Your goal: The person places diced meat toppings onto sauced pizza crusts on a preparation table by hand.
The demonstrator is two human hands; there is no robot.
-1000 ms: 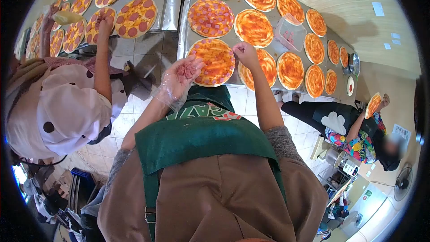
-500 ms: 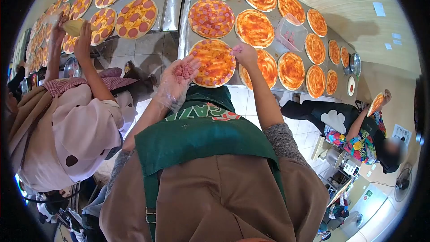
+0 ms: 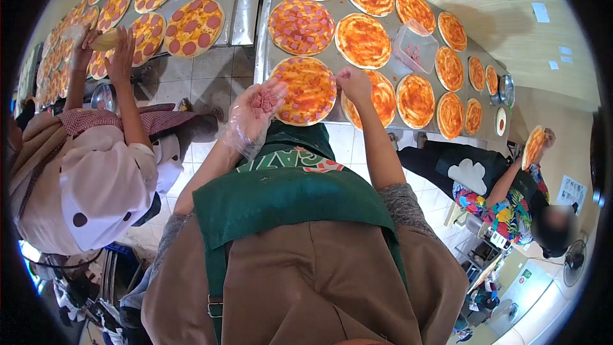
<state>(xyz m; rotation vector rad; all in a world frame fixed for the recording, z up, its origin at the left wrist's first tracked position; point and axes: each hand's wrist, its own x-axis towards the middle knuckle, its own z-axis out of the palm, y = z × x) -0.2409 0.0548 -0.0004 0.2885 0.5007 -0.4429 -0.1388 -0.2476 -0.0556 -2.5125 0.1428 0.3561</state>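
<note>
My left hand [image 3: 258, 112] is turned palm up in a clear plastic glove and cups a small heap of diced ham [image 3: 263, 100]. It is at the left edge of a pizza [image 3: 302, 92] with red sauce and ham cubes set mostly around its rim. At that pizza's right edge is my right hand [image 3: 355, 84], its fingers pinched together; what is between them is too small to make out. A clear plastic tub [image 3: 414, 48] with some ham in it stands among the sauced pizza bases [image 3: 363, 41] to the right.
The metal table [image 3: 265, 57] also bears ham-covered pizzas [image 3: 301, 27] on its far left. Pepperoni pizzas [image 3: 194, 27] lie on another table to the left. One person [image 3: 108, 179] works at my left; another person [image 3: 498, 185] at my right carries a sauced base [image 3: 533, 147].
My right hand has moved slightly down, and the pink bits at its fingertips no longer show clearly. My left hand stays almost still. The person at left has shifted leftward.
</note>
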